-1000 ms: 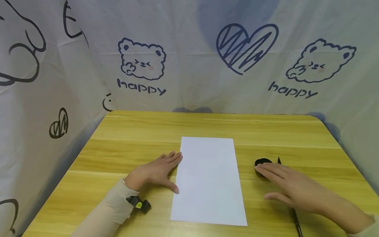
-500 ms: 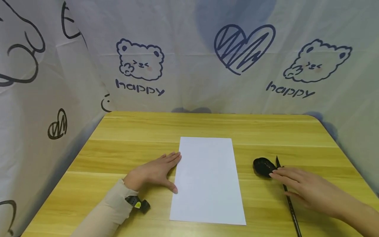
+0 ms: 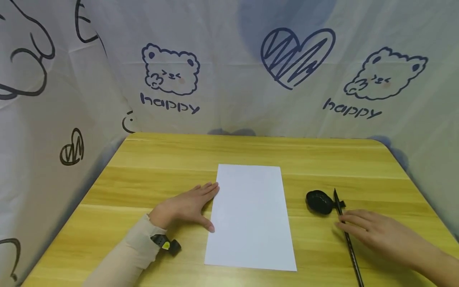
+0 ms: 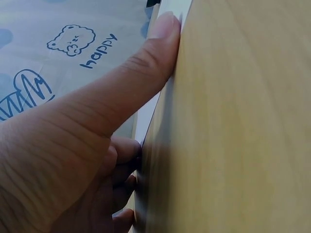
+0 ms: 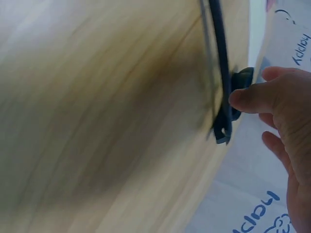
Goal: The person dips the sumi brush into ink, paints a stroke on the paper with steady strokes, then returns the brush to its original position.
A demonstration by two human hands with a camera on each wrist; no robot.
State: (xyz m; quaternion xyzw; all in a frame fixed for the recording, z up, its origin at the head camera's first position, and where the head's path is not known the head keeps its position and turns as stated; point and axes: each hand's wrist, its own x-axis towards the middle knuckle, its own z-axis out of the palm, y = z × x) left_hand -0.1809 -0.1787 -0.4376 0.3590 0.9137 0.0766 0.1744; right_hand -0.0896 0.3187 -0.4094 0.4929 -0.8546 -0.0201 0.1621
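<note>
A blank white sheet of paper (image 3: 251,219) lies on the table. My left hand (image 3: 186,207) rests flat along its left edge, fingers and thumb spread; in the left wrist view the thumb (image 4: 150,53) touches the paper's edge. To the right, a small black oval dish (image 3: 319,202) has a black writing brush (image 3: 353,255) beside it, its dark pointed tip facing away from me. My right hand (image 3: 383,239) is over the brush's shaft. In the right wrist view its thumb (image 5: 248,99) is close against the brush (image 5: 221,48), the other fingers loosely apart. Contact is hard to tell.
A small black piece (image 3: 342,204) sits under the brush near its tip. The wood-patterned table (image 3: 161,155) is bounded by white cloth (image 3: 229,79) with drawn bears and hearts. A black strapped device (image 3: 166,244) is on my left wrist.
My right hand has moved from over the dish rightward and toward me, to the brush shaft, uncovering the dish. The left hand stays at the paper's edge.
</note>
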